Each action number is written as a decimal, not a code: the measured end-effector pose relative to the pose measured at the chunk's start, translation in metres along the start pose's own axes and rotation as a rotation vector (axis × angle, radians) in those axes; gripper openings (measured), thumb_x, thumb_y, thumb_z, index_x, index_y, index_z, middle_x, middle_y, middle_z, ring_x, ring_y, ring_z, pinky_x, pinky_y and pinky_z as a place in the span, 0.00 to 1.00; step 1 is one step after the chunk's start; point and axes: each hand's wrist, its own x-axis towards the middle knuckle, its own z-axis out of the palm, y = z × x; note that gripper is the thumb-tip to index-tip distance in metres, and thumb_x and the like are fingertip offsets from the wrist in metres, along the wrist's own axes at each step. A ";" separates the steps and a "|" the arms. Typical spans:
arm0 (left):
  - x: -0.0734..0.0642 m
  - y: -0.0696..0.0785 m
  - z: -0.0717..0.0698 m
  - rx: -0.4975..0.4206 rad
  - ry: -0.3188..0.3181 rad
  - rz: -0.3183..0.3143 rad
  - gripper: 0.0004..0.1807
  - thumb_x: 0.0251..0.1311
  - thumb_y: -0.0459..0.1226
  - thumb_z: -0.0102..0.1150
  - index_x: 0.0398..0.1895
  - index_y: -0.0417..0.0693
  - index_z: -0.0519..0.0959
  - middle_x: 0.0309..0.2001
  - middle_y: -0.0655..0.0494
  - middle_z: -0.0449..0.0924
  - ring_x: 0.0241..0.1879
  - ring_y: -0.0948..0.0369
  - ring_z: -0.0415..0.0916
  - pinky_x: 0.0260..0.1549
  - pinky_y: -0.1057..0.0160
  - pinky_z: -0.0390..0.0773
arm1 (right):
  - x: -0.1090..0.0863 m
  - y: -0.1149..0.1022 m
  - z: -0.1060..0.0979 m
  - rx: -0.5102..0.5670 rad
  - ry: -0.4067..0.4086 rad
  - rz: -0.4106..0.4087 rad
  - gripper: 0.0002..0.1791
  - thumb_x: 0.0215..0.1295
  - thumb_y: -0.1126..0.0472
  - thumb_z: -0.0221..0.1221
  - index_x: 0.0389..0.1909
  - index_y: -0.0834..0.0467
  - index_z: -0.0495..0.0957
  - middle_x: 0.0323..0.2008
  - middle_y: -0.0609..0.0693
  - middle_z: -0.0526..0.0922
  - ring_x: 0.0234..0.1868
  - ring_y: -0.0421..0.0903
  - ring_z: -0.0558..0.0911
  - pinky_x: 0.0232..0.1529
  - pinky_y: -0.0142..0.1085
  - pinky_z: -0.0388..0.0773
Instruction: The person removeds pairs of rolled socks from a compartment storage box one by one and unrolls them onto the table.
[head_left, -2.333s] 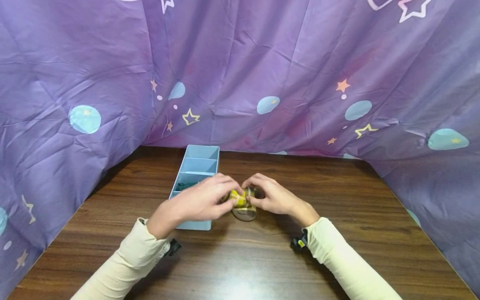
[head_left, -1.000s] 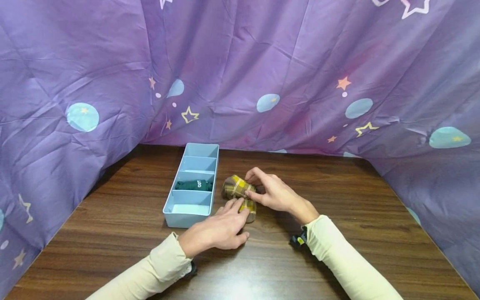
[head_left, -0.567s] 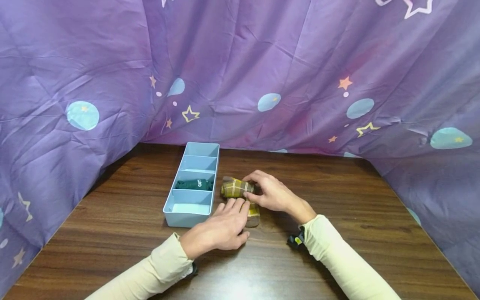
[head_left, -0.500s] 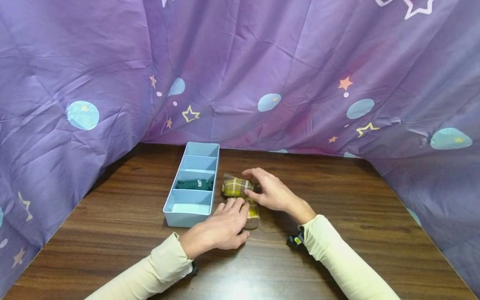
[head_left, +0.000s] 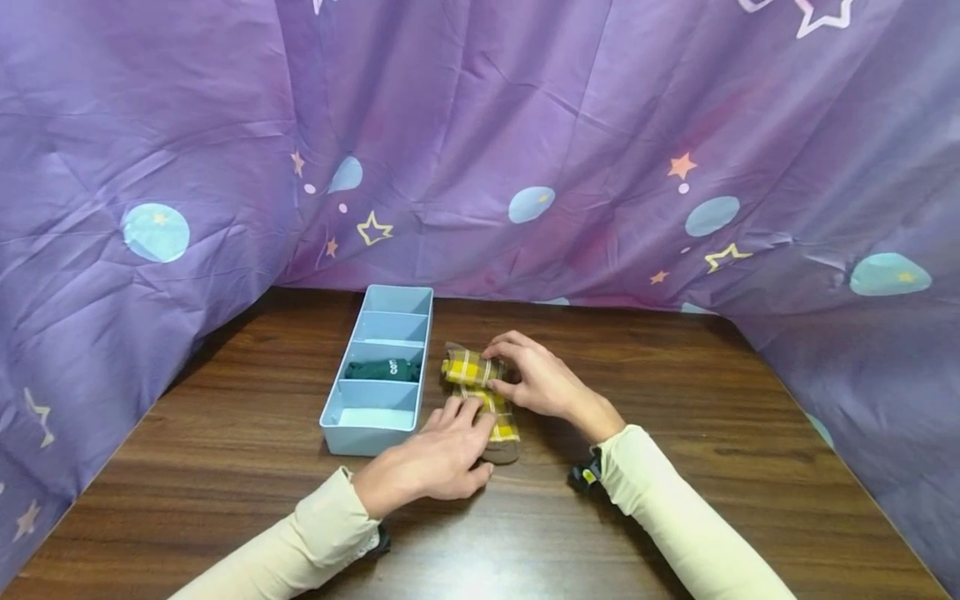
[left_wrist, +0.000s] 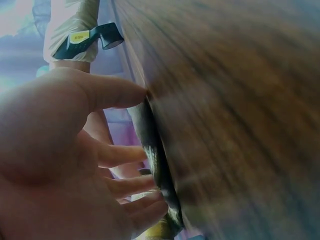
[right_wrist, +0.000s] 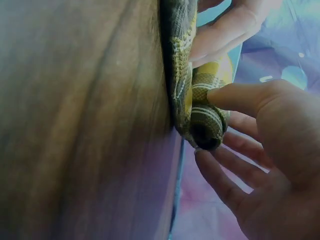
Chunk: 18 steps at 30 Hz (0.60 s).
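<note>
plaid sock: yellow and brown, on the table (head_left: 525, 533) in front of me, just right of the blue tray (head_left: 370, 440); one part lies flat (head_left: 504, 425), the rest is wound into a roll (head_left: 467, 367) at the far end. one sock or a pair, i cannot tell.
my left hand (head_left: 431, 454): fingers slightly bent and laid over the flat part, pressing rather than gripping; thumb apart from them, near the wood.
my right hand (head_left: 543, 379): curved round the roll's right end, thumb on the near side, fingertips on the far side, a light pinch with little squeeze.
weight: light, i judge; one hand should lift it easily.
feel: soft, stretchy knit, not fragile; it may sag or spring loose if let go.
slip: the cloth should grip my skin well, but could slide on the smooth wood, so the flat part wants pinning.
best hold: both ends of the roll, thumbs near, fingers far, squeezing evenly so the layers stay tight.
green bundle (head_left: 382, 370): in the tray's second compartment from me.
</note>
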 end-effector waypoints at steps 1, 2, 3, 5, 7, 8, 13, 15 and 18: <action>0.000 0.000 0.000 0.003 0.007 0.003 0.30 0.71 0.49 0.64 0.70 0.45 0.72 0.69 0.44 0.69 0.69 0.46 0.66 0.68 0.45 0.74 | 0.001 0.001 0.000 -0.001 0.003 -0.003 0.23 0.67 0.57 0.73 0.61 0.55 0.83 0.61 0.50 0.83 0.55 0.46 0.84 0.59 0.46 0.83; 0.000 -0.001 0.000 0.003 0.014 0.005 0.30 0.71 0.50 0.64 0.69 0.45 0.73 0.68 0.44 0.70 0.67 0.46 0.67 0.67 0.46 0.74 | 0.001 0.001 0.000 -0.002 0.007 -0.004 0.23 0.67 0.57 0.73 0.62 0.55 0.83 0.61 0.50 0.83 0.56 0.46 0.84 0.60 0.46 0.83; 0.000 -0.001 0.000 0.006 0.023 0.008 0.29 0.71 0.50 0.65 0.68 0.45 0.73 0.68 0.44 0.70 0.67 0.46 0.67 0.66 0.46 0.75 | 0.001 0.002 0.001 -0.002 0.012 -0.004 0.23 0.67 0.57 0.73 0.62 0.54 0.83 0.60 0.49 0.83 0.55 0.46 0.84 0.59 0.46 0.83; 0.000 -0.002 0.001 0.012 0.039 0.013 0.28 0.71 0.51 0.65 0.67 0.46 0.73 0.67 0.44 0.71 0.65 0.47 0.68 0.65 0.46 0.75 | 0.002 0.003 0.001 -0.003 0.022 0.000 0.21 0.68 0.58 0.72 0.60 0.51 0.83 0.59 0.48 0.83 0.52 0.45 0.83 0.55 0.46 0.84; 0.000 -0.003 0.001 0.016 0.051 0.017 0.28 0.71 0.51 0.65 0.67 0.46 0.74 0.67 0.44 0.72 0.65 0.47 0.69 0.65 0.46 0.76 | 0.002 0.004 0.002 -0.014 0.028 0.010 0.17 0.69 0.58 0.71 0.57 0.49 0.83 0.57 0.47 0.83 0.49 0.45 0.83 0.51 0.46 0.84; 0.000 -0.003 0.001 0.020 0.057 0.019 0.28 0.71 0.51 0.65 0.66 0.47 0.74 0.66 0.44 0.73 0.64 0.47 0.70 0.64 0.46 0.76 | 0.002 0.004 0.002 -0.023 0.026 0.017 0.15 0.70 0.57 0.70 0.55 0.48 0.84 0.56 0.46 0.83 0.47 0.45 0.82 0.48 0.46 0.83; 0.002 -0.005 0.003 0.046 0.079 0.039 0.28 0.72 0.52 0.65 0.66 0.47 0.74 0.65 0.45 0.74 0.63 0.48 0.71 0.63 0.48 0.78 | 0.003 0.004 0.001 -0.066 0.012 0.049 0.14 0.70 0.55 0.71 0.54 0.48 0.85 0.57 0.46 0.83 0.45 0.45 0.82 0.45 0.46 0.84; 0.002 -0.005 0.003 0.053 0.081 0.046 0.29 0.72 0.52 0.65 0.66 0.46 0.74 0.65 0.45 0.73 0.63 0.49 0.71 0.63 0.49 0.78 | 0.003 0.004 0.001 -0.071 0.007 0.054 0.16 0.68 0.54 0.72 0.56 0.48 0.85 0.56 0.46 0.83 0.45 0.45 0.82 0.45 0.46 0.84; 0.002 -0.005 0.004 0.060 0.079 0.053 0.30 0.72 0.52 0.65 0.68 0.44 0.73 0.66 0.44 0.73 0.65 0.49 0.72 0.64 0.50 0.79 | 0.003 0.004 0.000 -0.064 0.007 0.052 0.18 0.66 0.56 0.74 0.55 0.48 0.84 0.53 0.46 0.84 0.44 0.44 0.83 0.44 0.45 0.84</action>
